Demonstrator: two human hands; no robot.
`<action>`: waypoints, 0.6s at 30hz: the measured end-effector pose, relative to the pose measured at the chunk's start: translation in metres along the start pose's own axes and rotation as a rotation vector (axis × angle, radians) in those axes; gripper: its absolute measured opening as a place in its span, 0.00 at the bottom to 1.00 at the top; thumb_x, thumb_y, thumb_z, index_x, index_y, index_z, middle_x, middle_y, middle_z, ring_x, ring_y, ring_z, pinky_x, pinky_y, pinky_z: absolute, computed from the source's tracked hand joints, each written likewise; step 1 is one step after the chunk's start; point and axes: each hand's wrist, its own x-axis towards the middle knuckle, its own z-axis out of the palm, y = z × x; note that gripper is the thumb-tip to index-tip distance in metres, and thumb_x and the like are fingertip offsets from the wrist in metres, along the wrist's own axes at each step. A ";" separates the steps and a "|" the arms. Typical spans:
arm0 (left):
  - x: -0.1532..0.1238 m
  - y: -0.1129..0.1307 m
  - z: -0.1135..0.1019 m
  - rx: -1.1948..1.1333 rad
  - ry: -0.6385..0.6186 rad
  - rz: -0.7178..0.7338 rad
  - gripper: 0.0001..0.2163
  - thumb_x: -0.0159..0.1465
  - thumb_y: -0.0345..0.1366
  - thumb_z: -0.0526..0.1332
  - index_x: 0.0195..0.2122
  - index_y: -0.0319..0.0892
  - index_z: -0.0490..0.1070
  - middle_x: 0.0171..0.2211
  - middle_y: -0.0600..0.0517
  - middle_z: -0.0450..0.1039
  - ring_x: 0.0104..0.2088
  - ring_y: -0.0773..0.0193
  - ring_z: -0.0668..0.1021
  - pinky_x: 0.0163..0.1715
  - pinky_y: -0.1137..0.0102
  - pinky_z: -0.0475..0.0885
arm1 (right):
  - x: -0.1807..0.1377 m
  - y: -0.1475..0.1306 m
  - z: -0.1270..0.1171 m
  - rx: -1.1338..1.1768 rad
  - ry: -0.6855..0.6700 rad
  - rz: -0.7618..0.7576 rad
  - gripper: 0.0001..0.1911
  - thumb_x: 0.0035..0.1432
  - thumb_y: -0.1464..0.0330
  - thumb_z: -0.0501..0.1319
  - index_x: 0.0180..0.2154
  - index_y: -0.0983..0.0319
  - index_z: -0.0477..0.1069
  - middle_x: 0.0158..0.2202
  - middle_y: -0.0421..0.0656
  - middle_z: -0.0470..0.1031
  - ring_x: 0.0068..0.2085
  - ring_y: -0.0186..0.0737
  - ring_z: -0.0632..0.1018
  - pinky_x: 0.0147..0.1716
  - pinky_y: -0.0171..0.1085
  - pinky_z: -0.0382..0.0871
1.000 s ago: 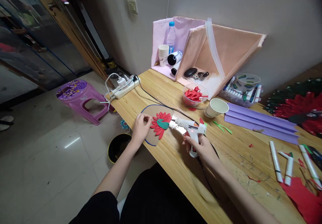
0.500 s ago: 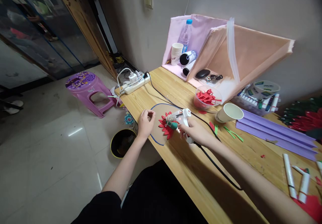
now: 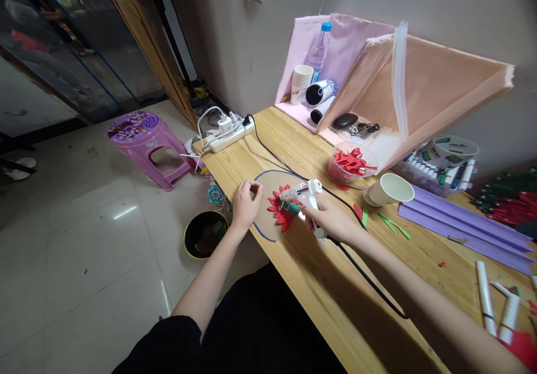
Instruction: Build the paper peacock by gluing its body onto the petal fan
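My right hand [image 3: 329, 215] is wrapped round a white hot glue gun [image 3: 309, 193] with a green part below its barrel. The glue gun's nozzle end is over a flower of red petals [image 3: 280, 215], partly hiding its middle. The flower lies on a round tan board [image 3: 265, 217] with a blue rim, which reaches past the table's front edge. At the board's left side rests my left hand [image 3: 246, 203], its fingers curled with thumb and fingertips close together. Whether anything small is between them cannot be made out.
A power strip [image 3: 232, 138] feeds the black cord [image 3: 268, 149] across the table. Behind stand a bowl [image 3: 335, 168] of red petals, a paper cup [image 3: 384, 193] and a pink box [image 3: 444, 77]. A black bin [image 3: 193, 242] and a pink stool [image 3: 157, 149] are on the floor.
The view has shifted slightly, so the table things sit a little farther right. Both hands and the glue gun stay almost in the same place over the board.
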 end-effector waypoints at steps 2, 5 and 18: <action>0.000 0.000 0.000 0.000 0.000 0.000 0.03 0.62 0.35 0.56 0.33 0.43 0.67 0.33 0.51 0.71 0.36 0.63 0.74 0.39 0.68 0.69 | -0.001 -0.001 0.000 -0.003 0.001 0.004 0.18 0.55 0.65 0.51 0.16 0.62 0.64 0.17 0.41 0.70 0.20 0.32 0.70 0.23 0.31 0.61; 0.000 0.000 0.000 0.002 0.002 0.001 0.03 0.62 0.35 0.56 0.33 0.43 0.67 0.33 0.50 0.71 0.36 0.63 0.75 0.39 0.68 0.69 | -0.001 -0.002 -0.001 -0.002 0.010 0.018 0.18 0.55 0.65 0.51 0.16 0.62 0.63 0.17 0.40 0.69 0.20 0.32 0.70 0.23 0.32 0.60; 0.000 0.000 0.000 0.007 0.003 0.004 0.03 0.62 0.35 0.56 0.33 0.43 0.67 0.33 0.50 0.71 0.37 0.63 0.74 0.39 0.67 0.69 | 0.001 0.001 0.000 -0.009 0.012 -0.005 0.19 0.56 0.62 0.51 0.16 0.62 0.63 0.16 0.40 0.70 0.18 0.32 0.69 0.21 0.32 0.61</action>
